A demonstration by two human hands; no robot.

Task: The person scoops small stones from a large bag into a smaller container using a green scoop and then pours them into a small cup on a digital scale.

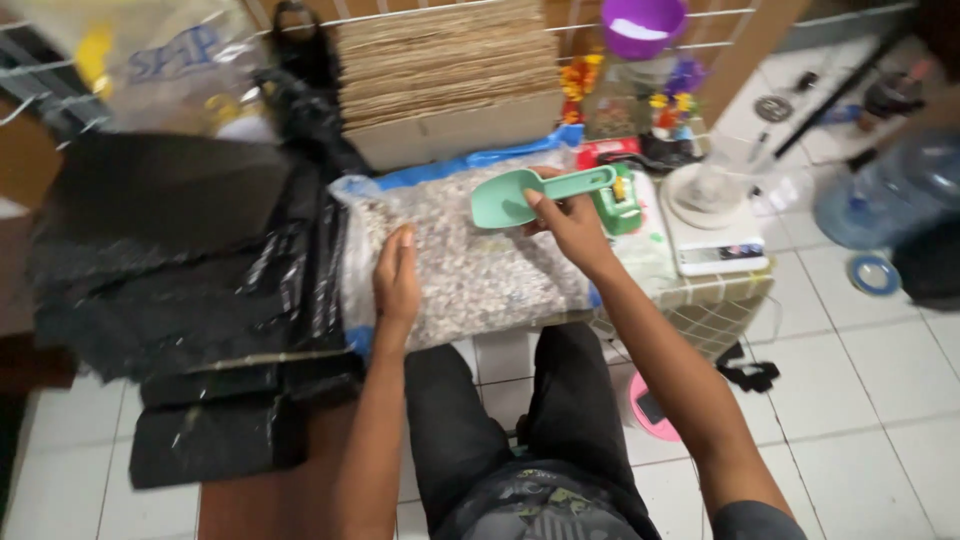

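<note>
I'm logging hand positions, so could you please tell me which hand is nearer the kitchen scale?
Right. The right hand, holding the green scoop, is just beside the kitchen scale; the left hand rests farther away.

There was 1 mint-green plastic scoop (540,192), 1 large clear plastic bag of pale granules (470,265), 1 white digital kitchen scale (715,235), 1 purple plastic bowl (643,24), 1 big blue-tinted water jug (890,190), 1 stack of flat cardboard sheets (450,60), and 2 bare hands.
</note>
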